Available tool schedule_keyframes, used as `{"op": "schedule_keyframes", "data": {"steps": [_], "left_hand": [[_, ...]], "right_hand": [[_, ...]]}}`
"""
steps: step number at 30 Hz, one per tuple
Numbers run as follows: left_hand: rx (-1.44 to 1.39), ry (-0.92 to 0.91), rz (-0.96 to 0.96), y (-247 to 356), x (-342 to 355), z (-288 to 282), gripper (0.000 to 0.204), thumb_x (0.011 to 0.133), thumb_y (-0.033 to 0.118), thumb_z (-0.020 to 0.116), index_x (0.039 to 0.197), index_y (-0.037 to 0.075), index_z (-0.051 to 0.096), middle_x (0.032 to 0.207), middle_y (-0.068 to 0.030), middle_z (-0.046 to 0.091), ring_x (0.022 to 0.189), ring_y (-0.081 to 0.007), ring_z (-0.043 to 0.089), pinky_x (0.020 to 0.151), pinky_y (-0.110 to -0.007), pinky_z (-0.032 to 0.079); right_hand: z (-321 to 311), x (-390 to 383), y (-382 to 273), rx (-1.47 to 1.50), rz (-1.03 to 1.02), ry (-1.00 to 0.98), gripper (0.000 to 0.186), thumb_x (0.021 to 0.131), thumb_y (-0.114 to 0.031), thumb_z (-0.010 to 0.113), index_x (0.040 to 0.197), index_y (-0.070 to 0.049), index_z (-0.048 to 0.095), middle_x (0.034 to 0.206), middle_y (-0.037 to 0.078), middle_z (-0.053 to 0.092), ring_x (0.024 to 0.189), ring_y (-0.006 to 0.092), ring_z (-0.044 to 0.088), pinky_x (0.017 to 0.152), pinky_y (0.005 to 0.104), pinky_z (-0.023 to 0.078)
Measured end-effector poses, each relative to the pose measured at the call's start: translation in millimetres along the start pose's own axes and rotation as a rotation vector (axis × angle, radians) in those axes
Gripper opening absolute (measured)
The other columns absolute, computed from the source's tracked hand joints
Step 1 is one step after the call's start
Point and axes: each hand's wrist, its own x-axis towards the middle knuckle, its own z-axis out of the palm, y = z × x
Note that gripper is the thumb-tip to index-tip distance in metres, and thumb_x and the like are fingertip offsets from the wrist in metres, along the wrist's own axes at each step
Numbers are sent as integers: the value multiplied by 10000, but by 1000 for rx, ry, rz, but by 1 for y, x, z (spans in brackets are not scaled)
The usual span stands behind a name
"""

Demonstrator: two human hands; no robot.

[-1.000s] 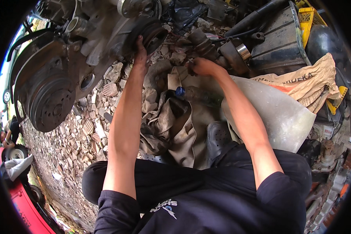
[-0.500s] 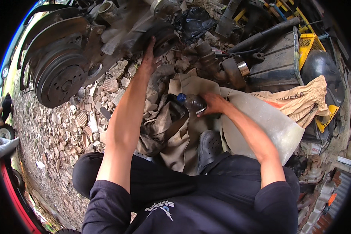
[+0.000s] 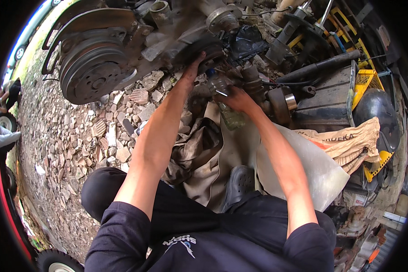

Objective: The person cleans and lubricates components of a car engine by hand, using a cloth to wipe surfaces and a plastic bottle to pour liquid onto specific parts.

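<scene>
My left hand [image 3: 191, 70] grips the rim of a dark round metal part [image 3: 199, 45] on the greasy assembly at the top, its fingers closed there. My right hand [image 3: 235, 99] is closed round a clear plastic bottle [image 3: 231, 117] with a blue cap, tilted with its capped end toward that part. A thin silvery object crosses the same hand; what it is, I cannot make out. Below lie a crumpled dirty cloth [image 3: 195, 149] and a beige sheet [image 3: 217, 177]. A brake disc [image 3: 95, 77] is on the assembly's left.
Rubble [image 3: 90, 136] covers the ground left. At right are metal pipes [image 3: 279, 104], a dark bin [image 3: 322, 104], yellow crates [image 3: 367, 86], a paper sack [image 3: 340, 140] and a pale stiff sheet [image 3: 308, 167]. A wheeled red machine [image 3: 7, 204] and another person [image 3: 9, 95] are far left.
My right hand has taken hold of the bottle from the cloth and lifted it toward the round part. My left hand stays on that part. The view has shifted.
</scene>
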Motion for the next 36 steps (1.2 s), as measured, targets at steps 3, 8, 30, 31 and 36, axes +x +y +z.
{"op": "schedule_keyframes", "data": {"steps": [3, 8, 30, 31, 36], "left_hand": [[-26, -4, 37, -3, 9, -15, 1089, 665, 734, 662, 1463, 80, 316, 1492, -136, 325, 1372, -269, 281, 1116, -452, 184], [-39, 25, 100, -6, 0, -9, 1047, 695, 696, 674, 1436, 31, 351, 1469, -138, 355, 1350, -252, 309, 1116, -393, 207], [-41, 46, 61, 0, -7, 4, 1130, 644, 748, 670, 1458, 49, 311, 1472, -146, 352, 1363, -270, 296, 1119, -444, 198], [-60, 54, 36, -1, -8, 5, 1132, 641, 747, 674, 1456, 49, 315, 1470, -143, 357, 1358, -268, 302, 1116, -439, 205], [-152, -19, -15, -3, -7, 12, 1143, 614, 751, 692, 1438, 38, 346, 1446, -132, 386, 1324, -248, 350, 1090, -409, 260]], "right_hand": [[-24, 7, -43, 245, 13, -45, 857, 733, -540, 684, 1391, -64, 409, 1298, 252, 526, 1222, 377, 498, 1034, 402, 394], [8, 47, -7, 52, 77, -49, 943, 682, -539, 696, 1420, -61, 357, 1317, 231, 521, 1238, 347, 497, 1033, 387, 399], [-49, 22, -66, -177, 364, -92, 732, 664, -490, 634, 1223, -20, 586, 1209, 211, 607, 1140, 322, 589, 958, 394, 469], [-48, 20, -65, -166, 339, -62, 720, 665, -489, 634, 1217, -29, 593, 1207, 210, 609, 1135, 324, 591, 954, 395, 471], [-40, 14, -50, -159, 295, 53, 659, 669, -481, 636, 1174, -58, 624, 1181, 193, 628, 1099, 336, 609, 930, 407, 481]]}}
